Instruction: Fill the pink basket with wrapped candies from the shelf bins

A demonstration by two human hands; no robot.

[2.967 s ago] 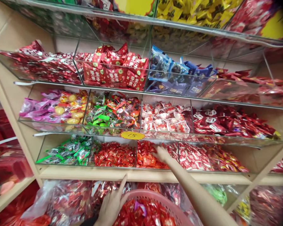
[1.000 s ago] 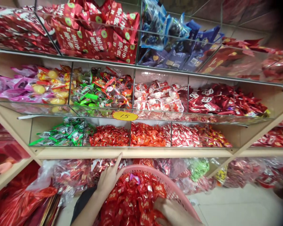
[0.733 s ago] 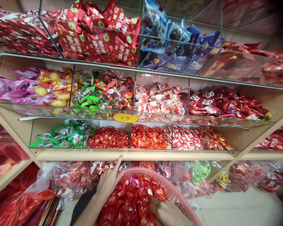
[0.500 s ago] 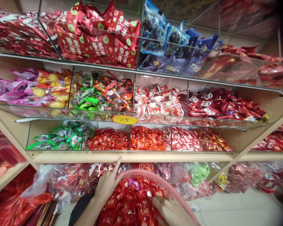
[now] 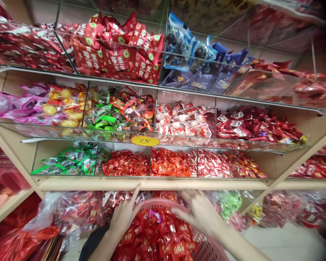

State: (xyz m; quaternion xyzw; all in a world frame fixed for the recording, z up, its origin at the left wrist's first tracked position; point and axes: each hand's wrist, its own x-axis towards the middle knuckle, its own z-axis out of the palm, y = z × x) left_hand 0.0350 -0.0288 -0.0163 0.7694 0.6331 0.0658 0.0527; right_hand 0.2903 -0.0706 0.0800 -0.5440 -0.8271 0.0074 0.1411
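A pink plastic basket point(image 5: 209, 249) heaped with small red wrapped candies point(image 5: 157, 235) sits low in front of me. My left hand point(image 5: 123, 214) grips its far left rim, index finger pointing up. My right hand point(image 5: 200, 213) hovers just above the basket's far right rim, fingers spread and a little blurred, with nothing seen in it. Straight above it is the bottom shelf row, where a glass compartment of red-orange candies point(image 5: 170, 164) sits.
Glass-fronted shelves point(image 5: 152, 183) hold green sweets point(image 5: 76, 161), red sweets point(image 5: 126, 164), white-and-red sweets point(image 5: 183, 121) and blue packets point(image 5: 201, 61). A yellow tag marked 15 point(image 5: 145, 141) is stuck on the glass. Bagged sweets point(image 5: 78, 212) lie under the shelf; floor shows at the lower right.
My right hand left the red-orange candy compartment, dipped into the basket's candies, and has now lifted out above the rim with fingers spread. The left hand stayed on the rim.
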